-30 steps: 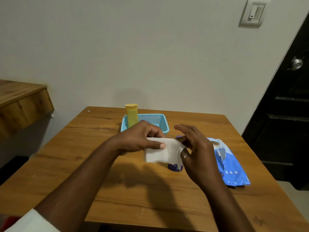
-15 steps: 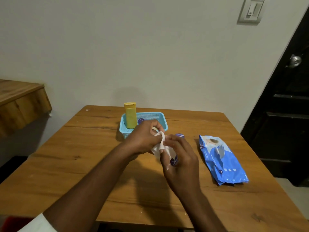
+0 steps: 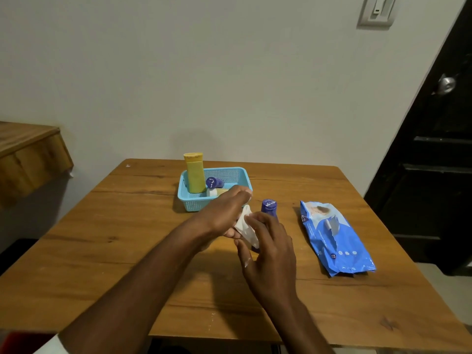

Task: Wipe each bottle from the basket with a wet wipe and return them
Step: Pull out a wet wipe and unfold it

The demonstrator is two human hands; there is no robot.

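We see the wooden counter [image 3: 107,264] filling the lower frame, pushed against a pale wall [image 3: 229,72], dark door [image 3: 434,175] at right with a round knob [image 3: 445,84], light switch [image 3: 377,10] top right, a wooden ledge [image 3: 28,154] at left. On the counter's right side lies the blue wet-wipe pack [image 3: 337,238], flat, well apart from the basket. The light blue basket [image 3: 194,204] sits near the counter's far edge, centre. In it a yellow bottle [image 3: 194,173] stands upright at the left end, a dark blue capped bottle [image 3: 214,182] lies beside it, and a small white and yellowish item [image 3: 215,192] is just below that, too hidden to name. Just right of the basket, on the counter, the dark blue bottle [image 3: 268,209] stands upright, cap on top, its lower part hidden behind our hands. Our left hand [image 3: 226,213] is in front of the basket, fingers curled, pinching the crumpled white wet wipe [image 3: 246,227]. Our right hand [image 3: 268,249] is just beside it, fingers bent and touching the wipe's lower part, right in front of the bottle; whether it also holds the bottle we cannot tell. A white sleeve [image 3: 51,347] shows at bottom left.
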